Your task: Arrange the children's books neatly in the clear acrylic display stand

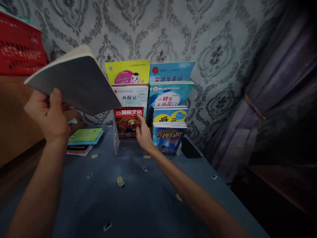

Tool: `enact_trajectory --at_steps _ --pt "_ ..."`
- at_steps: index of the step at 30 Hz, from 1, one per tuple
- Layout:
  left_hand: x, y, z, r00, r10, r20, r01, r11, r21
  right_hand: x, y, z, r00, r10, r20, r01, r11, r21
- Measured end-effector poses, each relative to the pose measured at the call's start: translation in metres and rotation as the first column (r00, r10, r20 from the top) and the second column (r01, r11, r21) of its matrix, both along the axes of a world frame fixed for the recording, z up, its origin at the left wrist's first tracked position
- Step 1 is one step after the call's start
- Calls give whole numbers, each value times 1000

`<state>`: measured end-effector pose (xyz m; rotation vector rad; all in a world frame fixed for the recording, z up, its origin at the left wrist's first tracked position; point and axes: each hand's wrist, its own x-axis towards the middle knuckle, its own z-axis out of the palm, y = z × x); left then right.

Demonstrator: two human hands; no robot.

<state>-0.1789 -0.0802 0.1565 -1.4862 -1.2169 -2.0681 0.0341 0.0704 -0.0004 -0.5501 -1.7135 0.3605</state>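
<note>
My left hand (53,112) is closed on the lower edge of a thin book (76,84) with a plain grey side towards me, raised above the table at the left. My right hand (144,132) reaches to a clear book rack (116,142). Its fingers are at the right side of a red and dark magazine (125,124) in the rack's front left slot; whether they grip it I cannot tell. Behind the magazine stand a white book (131,96) and a yellow book (127,70). The right column holds several books, a dark blue one (168,138) in front.
Left of the rack lies a small stack of books (85,136), a green one on top. A red basket (21,46) sits on a brown box (22,109). A dark flat object (190,148) lies right of the rack. A tied curtain (250,105) hangs at the right.
</note>
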Motion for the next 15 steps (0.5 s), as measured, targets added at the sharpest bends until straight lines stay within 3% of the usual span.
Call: enact_trajectory --at_steps 2,5,9,15 --pt "2 0 -2 999 33 -35 -34 999 -23 0 -2 1 999 23 -39 -24 999 -31" --pt "3 12 -12 997 -27 -76 20 996 -89 1 -5 3 992 56 -113 -65 994 -84" --pt "8 37 -36 988 -81 -128 71 994 -82 1 -7 1 970 78 -232 -116 981 -157" --pt "25 69 -68 975 -182 -126 151 963 -222 0 -13 -5 960 42 -278 -89 983 -158"
